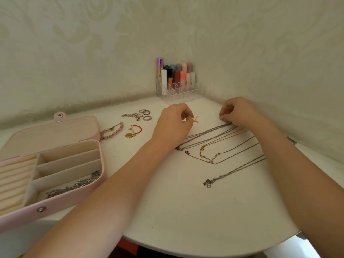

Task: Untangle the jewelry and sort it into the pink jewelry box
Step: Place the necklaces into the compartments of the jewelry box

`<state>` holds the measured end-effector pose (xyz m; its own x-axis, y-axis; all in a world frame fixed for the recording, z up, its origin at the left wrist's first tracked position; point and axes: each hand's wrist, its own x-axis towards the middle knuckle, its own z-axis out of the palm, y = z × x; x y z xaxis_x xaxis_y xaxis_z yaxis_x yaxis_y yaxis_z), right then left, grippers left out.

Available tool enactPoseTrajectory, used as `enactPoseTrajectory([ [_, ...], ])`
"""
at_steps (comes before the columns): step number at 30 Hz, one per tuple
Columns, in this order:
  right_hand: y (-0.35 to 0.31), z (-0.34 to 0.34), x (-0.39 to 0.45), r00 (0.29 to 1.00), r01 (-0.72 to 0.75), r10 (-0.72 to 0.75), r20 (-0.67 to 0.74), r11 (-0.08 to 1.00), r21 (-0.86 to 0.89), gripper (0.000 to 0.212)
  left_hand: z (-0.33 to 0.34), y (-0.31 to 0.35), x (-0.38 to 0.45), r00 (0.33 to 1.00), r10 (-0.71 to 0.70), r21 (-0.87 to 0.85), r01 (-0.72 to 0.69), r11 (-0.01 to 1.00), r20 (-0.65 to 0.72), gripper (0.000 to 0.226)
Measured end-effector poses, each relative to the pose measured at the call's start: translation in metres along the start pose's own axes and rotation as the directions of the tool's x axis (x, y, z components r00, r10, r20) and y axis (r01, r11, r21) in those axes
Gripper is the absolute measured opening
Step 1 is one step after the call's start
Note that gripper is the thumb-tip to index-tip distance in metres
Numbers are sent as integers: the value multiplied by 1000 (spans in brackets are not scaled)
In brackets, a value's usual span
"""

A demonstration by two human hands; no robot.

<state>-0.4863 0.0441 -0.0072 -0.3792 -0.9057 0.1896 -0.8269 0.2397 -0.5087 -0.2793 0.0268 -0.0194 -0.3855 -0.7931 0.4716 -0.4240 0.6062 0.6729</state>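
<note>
Two bare forearms enter from the bottom edge, uncovered along all their visible length; no sleeve cuff shows on either. Left hand [174, 121]: bare, with nothing worn that the wrist or the back of the hand shows. Right hand [237, 110]: likewise bare at wrist and knuckles. Fingertips too small and curled under to tell nail detail.

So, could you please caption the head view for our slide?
Both hands, left hand and right hand, pinch tangled chain necklaces beside the open pink jewelry box.
</note>
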Motion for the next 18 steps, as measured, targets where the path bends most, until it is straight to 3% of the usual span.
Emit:
enactPoseTrajectory([
  [2,-3,-1,-2,999,38,-37,-27,998,41,9,0,0,1,1000,-13,-4,13,1000,-7,13],
  [4,-14,-4,-7,997,74,-68,-33,966,248,9,0,0,2,999,-38,-33,38,999,-22,12],
  [5,-21,-7,-11,995,99,-100,-20,901,423,9,0,-1,3,998,-53,-60,52,997,-22,11],
  [7,-36,-14,-19,981,115,-194,20,658,744,13,-1,0,3,996,-82,-133,85,987,25,18],
  [9,-46,-19,-24,958,75,-283,54,425,902,19,0,2,4,985,-94,-215,124,969,144,35],
  [12,-55,-20,-29,931,35,-362,49,222,974,15,2,6,2,958,-67,-291,151,945,280,37],
  [15,-56,-21,-28,942,31,-336,3,95,995,10,0,7,2,971,-60,-363,142,921,229,13],
  [18,-51,-24,-23,986,0,-167,-23,-135,991,7,-7,6,6,971,-189,-431,235,871,147,16],
])
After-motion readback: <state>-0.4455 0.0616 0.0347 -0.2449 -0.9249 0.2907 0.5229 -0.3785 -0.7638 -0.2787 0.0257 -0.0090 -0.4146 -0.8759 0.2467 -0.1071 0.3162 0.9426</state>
